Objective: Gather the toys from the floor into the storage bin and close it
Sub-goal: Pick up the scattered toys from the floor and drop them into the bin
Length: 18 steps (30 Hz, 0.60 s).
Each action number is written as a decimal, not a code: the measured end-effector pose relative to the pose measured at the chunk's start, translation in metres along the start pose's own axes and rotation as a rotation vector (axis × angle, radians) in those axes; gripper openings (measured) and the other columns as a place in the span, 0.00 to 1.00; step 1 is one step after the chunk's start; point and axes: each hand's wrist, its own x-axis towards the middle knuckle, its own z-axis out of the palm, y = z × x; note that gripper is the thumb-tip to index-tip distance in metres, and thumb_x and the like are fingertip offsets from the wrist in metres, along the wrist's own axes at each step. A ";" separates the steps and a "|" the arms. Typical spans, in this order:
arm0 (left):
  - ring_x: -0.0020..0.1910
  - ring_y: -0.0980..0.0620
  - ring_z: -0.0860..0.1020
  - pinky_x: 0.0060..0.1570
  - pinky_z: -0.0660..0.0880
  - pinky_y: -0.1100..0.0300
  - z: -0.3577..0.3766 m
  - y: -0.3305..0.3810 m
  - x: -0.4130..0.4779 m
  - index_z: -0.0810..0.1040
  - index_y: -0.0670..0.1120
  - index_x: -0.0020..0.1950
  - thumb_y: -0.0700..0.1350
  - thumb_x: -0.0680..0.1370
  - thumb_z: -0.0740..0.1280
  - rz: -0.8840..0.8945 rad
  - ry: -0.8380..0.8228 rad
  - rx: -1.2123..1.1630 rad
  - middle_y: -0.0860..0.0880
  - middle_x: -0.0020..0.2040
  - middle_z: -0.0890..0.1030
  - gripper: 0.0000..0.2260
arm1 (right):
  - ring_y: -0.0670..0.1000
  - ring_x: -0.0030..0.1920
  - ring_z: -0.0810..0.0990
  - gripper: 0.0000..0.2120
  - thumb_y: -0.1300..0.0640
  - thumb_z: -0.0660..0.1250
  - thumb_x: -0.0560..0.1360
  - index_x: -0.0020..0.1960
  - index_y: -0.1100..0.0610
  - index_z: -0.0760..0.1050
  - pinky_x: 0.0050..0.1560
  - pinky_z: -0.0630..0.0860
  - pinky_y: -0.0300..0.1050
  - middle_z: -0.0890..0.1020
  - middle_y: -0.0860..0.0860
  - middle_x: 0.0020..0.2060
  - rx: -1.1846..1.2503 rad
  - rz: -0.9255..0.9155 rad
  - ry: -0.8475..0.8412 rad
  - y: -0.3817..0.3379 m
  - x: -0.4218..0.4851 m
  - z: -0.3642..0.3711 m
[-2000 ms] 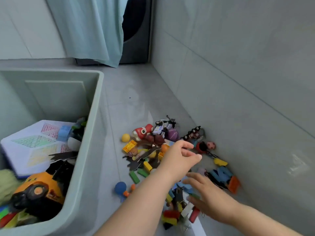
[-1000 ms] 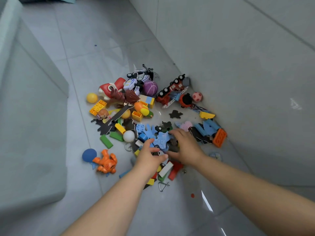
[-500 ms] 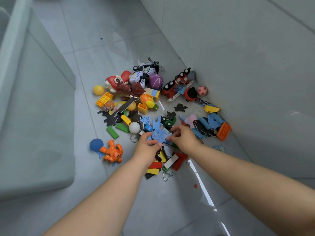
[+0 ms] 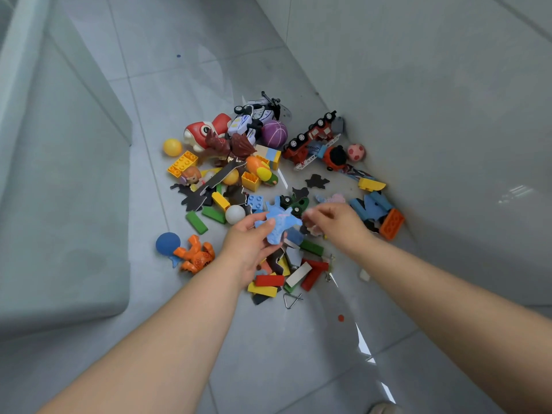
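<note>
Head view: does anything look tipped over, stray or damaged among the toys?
The red fire truck lies tipped on its side, wheels showing. A small red speck sits apart from the toy pile. No visible damage.

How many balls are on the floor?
5: yellow ball at pile's left edge, purple ball farthest, pink ball by the wall, white ball near the left hand, orange ball half-hidden mid-pile. Others may be buried; blue blob unclear.

The storage bin [image 4: 59, 204] runs off the left and top edges, its inside unseen. The right grip [image 4: 337, 227] blurs at its fingertips; whether it holds anything is unclear. The left grip [image 4: 251, 243] covers part of the blue cutout [image 4: 280, 225].
</note>
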 end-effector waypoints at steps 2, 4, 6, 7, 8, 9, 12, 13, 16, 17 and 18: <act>0.44 0.48 0.80 0.39 0.80 0.60 -0.007 -0.005 0.002 0.72 0.44 0.59 0.37 0.79 0.62 -0.017 0.065 0.015 0.40 0.58 0.78 0.09 | 0.50 0.48 0.78 0.10 0.52 0.64 0.76 0.55 0.55 0.77 0.48 0.75 0.45 0.81 0.51 0.50 -0.390 -0.029 -0.039 0.014 0.001 0.008; 0.51 0.45 0.79 0.44 0.78 0.55 -0.016 -0.010 0.003 0.71 0.45 0.57 0.37 0.79 0.62 -0.042 0.098 0.031 0.39 0.63 0.75 0.08 | 0.53 0.54 0.77 0.16 0.49 0.65 0.75 0.60 0.54 0.72 0.51 0.76 0.47 0.78 0.52 0.56 -0.592 -0.040 -0.072 0.024 0.000 0.023; 0.55 0.43 0.78 0.46 0.76 0.53 -0.022 -0.012 0.003 0.72 0.47 0.53 0.37 0.79 0.62 -0.061 0.099 0.031 0.40 0.64 0.75 0.06 | 0.54 0.56 0.75 0.21 0.47 0.65 0.75 0.64 0.53 0.67 0.47 0.74 0.46 0.76 0.53 0.58 -0.684 -0.090 -0.009 0.024 0.000 0.037; 0.57 0.43 0.78 0.46 0.76 0.52 -0.023 -0.013 0.002 0.73 0.48 0.50 0.38 0.79 0.62 -0.064 0.091 0.022 0.40 0.64 0.75 0.06 | 0.55 0.56 0.75 0.22 0.45 0.64 0.74 0.64 0.53 0.66 0.45 0.72 0.45 0.75 0.53 0.58 -0.720 -0.115 0.024 0.023 0.001 0.040; 0.59 0.43 0.77 0.47 0.77 0.52 -0.024 -0.013 0.001 0.73 0.50 0.49 0.39 0.79 0.62 -0.063 0.082 0.003 0.41 0.64 0.75 0.06 | 0.55 0.56 0.75 0.23 0.44 0.65 0.74 0.65 0.53 0.65 0.43 0.71 0.45 0.75 0.54 0.58 -0.754 -0.131 0.039 0.021 0.003 0.041; 0.59 0.43 0.77 0.47 0.77 0.52 -0.025 -0.013 0.000 0.74 0.50 0.50 0.41 0.80 0.61 -0.064 0.071 -0.021 0.41 0.63 0.76 0.05 | 0.56 0.56 0.75 0.24 0.43 0.65 0.73 0.65 0.53 0.65 0.43 0.71 0.45 0.75 0.54 0.58 -0.787 -0.136 0.036 0.020 0.007 0.042; 0.59 0.42 0.76 0.46 0.77 0.51 -0.027 -0.016 -0.001 0.73 0.47 0.59 0.49 0.81 0.58 -0.102 0.060 -0.129 0.42 0.64 0.75 0.10 | 0.56 0.58 0.73 0.25 0.44 0.68 0.72 0.65 0.54 0.69 0.49 0.73 0.48 0.72 0.55 0.58 -0.800 -0.139 0.000 0.020 0.015 0.038; 0.59 0.43 0.76 0.47 0.76 0.51 -0.028 -0.016 0.000 0.72 0.46 0.62 0.51 0.81 0.57 -0.119 0.062 -0.166 0.41 0.64 0.75 0.14 | 0.56 0.58 0.72 0.24 0.45 0.68 0.71 0.64 0.54 0.71 0.50 0.74 0.49 0.71 0.55 0.58 -0.772 -0.144 0.003 0.021 0.017 0.035; 0.61 0.42 0.74 0.51 0.74 0.49 -0.028 -0.017 0.002 0.72 0.45 0.65 0.55 0.81 0.54 -0.154 0.069 -0.241 0.41 0.66 0.74 0.19 | 0.55 0.54 0.74 0.15 0.50 0.67 0.73 0.57 0.54 0.76 0.48 0.74 0.49 0.74 0.53 0.55 -0.692 -0.169 0.056 0.023 0.016 0.026; 0.62 0.42 0.74 0.53 0.74 0.49 -0.028 -0.017 0.002 0.71 0.45 0.66 0.56 0.81 0.54 -0.159 0.072 -0.262 0.40 0.66 0.73 0.20 | 0.55 0.51 0.76 0.12 0.51 0.67 0.74 0.55 0.54 0.77 0.46 0.75 0.48 0.77 0.53 0.52 -0.689 -0.145 0.067 0.024 0.015 0.022; 0.64 0.41 0.73 0.54 0.73 0.48 -0.028 -0.017 0.003 0.70 0.44 0.67 0.56 0.81 0.54 -0.161 0.069 -0.280 0.40 0.67 0.72 0.21 | 0.54 0.47 0.78 0.09 0.51 0.66 0.74 0.52 0.54 0.77 0.44 0.76 0.47 0.79 0.53 0.49 -0.680 -0.111 0.074 0.025 0.014 0.018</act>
